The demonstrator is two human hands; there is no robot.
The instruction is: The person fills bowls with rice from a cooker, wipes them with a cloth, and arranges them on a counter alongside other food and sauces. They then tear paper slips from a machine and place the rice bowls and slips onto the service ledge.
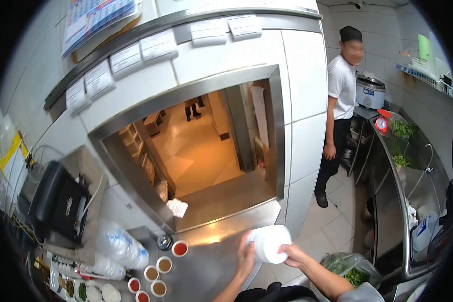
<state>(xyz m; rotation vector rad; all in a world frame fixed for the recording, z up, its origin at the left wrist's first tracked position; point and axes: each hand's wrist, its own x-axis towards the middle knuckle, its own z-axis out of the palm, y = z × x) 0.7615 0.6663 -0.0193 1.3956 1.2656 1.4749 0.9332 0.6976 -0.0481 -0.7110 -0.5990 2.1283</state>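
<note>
A white round plastic container (273,244), perhaps several nested together, is held between my two hands above the steel counter's right edge. My left hand (244,255) is wrapped around its left side. My right hand (293,255) grips the rim at its lower right. What is inside the container cannot be made out. To the left on the counter stand small cups of red sauce (179,248) and brown sauce (158,288), apart from my hands.
A steel-framed serving window (211,201) with a paper slip (177,207) on its sill is ahead. At left are a black printer (60,201) and plastic-wrapped stacks (120,246). A person (345,95) stands near the steel sink (412,181); a bag of greens (355,272) lies lower right.
</note>
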